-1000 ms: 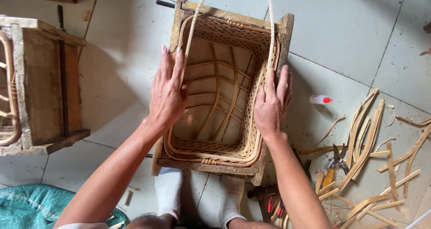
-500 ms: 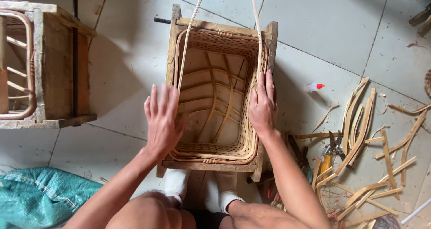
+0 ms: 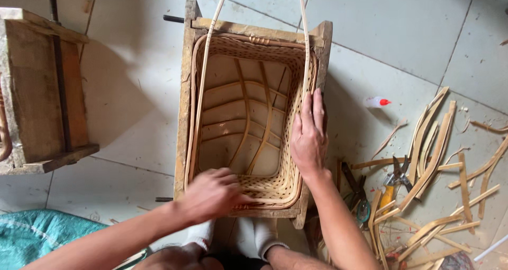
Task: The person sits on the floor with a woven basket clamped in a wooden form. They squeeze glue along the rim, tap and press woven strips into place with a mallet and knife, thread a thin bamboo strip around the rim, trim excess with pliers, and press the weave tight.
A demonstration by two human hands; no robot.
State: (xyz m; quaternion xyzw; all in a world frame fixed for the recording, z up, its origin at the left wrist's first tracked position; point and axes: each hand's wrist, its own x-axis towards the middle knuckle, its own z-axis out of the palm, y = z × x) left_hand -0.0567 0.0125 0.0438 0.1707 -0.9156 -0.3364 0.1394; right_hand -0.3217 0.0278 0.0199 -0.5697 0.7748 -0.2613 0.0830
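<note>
Hands are working a rectangular woven rattan basket [image 3: 248,122], which is sitting inside a rough wooden box frame [image 3: 185,90] on the pale tiled floor [image 3: 132,90]. Half a second ago the left hand [image 3: 211,193] was lying flat on the left rim; now it is sliding across to the near rim, fingers curled over the cane edge. The right hand [image 3: 308,138] is still pressing flat and spread along the right rim, grasping nothing, so the rim-pressing is moving round to the near side.
</note>
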